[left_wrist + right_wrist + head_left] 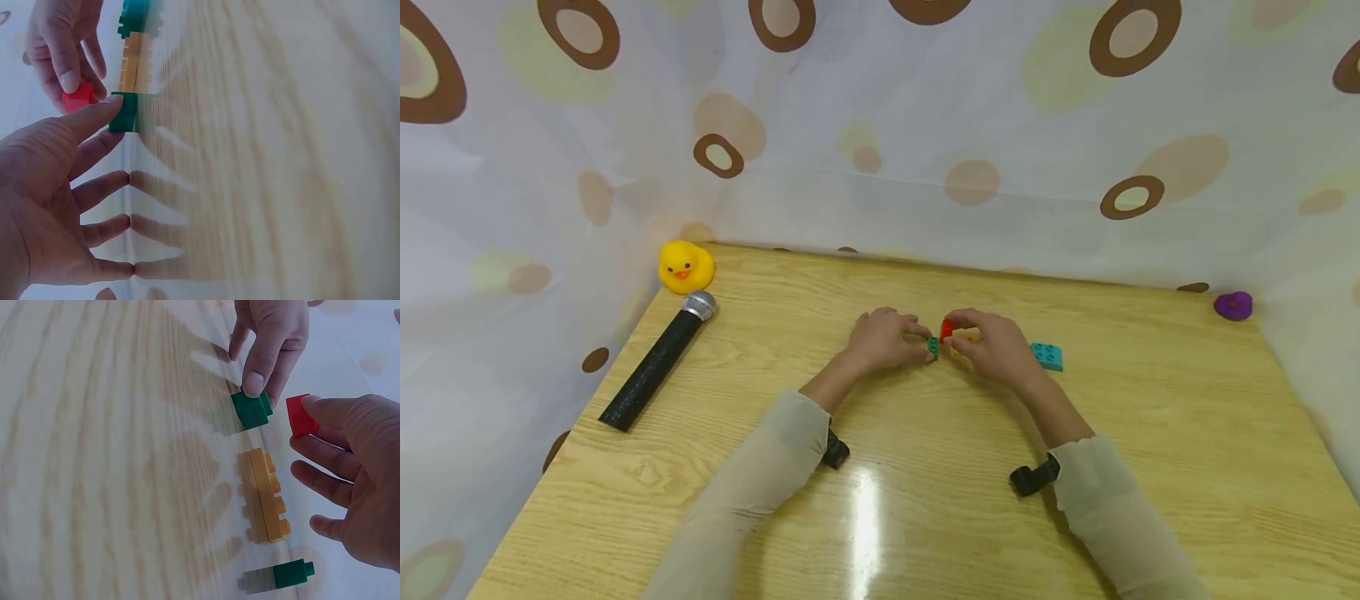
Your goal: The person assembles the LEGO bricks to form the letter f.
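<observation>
Between thumb and forefinger, my left hand point(886, 340) pinches a small green toy brick point(251, 410) that stands on the table, its other fingertips touching the tabletop. My right hand point(996, 346) pinches a red toy brick point(301, 415), raised off the table just beside the green one, and the two bricks are apart. A long yellow-orange brick point(267, 495) lies studs up below the right hand, mostly covered by that hand in the head view. Right of it sits a teal brick point(1047, 356) with several studs.
A black microphone point(655, 362) with a silver head lies at the left of the wooden table point(940, 500). Behind it, in the far left corner, sits a yellow rubber duck point(687, 267). A small purple object point(1234, 306) is at the far right corner. Patterned curtains point(910, 108) surround the table.
</observation>
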`<state>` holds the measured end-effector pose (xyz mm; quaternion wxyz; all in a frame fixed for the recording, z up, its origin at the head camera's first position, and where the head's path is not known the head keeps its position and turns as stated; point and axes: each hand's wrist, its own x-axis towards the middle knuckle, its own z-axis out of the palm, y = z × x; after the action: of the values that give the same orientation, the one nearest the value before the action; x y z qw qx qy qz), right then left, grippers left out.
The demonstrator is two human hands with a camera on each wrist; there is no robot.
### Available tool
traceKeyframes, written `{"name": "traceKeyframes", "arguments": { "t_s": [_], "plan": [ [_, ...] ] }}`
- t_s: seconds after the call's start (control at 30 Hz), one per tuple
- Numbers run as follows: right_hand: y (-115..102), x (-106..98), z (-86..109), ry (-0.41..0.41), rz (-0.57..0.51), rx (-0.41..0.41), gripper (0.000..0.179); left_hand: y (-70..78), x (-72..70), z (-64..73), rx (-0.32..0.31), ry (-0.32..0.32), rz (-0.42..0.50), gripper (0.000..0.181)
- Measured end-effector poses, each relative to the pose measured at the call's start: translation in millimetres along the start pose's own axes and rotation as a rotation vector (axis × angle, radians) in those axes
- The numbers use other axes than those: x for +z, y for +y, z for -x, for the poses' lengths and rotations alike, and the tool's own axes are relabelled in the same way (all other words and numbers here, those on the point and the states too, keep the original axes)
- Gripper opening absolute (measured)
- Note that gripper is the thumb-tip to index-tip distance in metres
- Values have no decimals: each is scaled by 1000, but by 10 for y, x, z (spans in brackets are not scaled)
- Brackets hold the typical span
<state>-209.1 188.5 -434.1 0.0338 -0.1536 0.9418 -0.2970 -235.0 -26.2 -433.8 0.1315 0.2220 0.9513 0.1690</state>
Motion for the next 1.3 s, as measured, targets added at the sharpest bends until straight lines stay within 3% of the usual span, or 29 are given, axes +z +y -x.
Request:
{"name": "traceKeyframes", "arguments": {
  "t_s": [0.63,1.3],
  "plan": [
    [-3,8,18,-1,-7,3,41,44,6,-25,-5,-10,11,45],
    [-27,96,13,0,15,-51,37,34,23,-46,14,0,-2,47]
  ]
}}
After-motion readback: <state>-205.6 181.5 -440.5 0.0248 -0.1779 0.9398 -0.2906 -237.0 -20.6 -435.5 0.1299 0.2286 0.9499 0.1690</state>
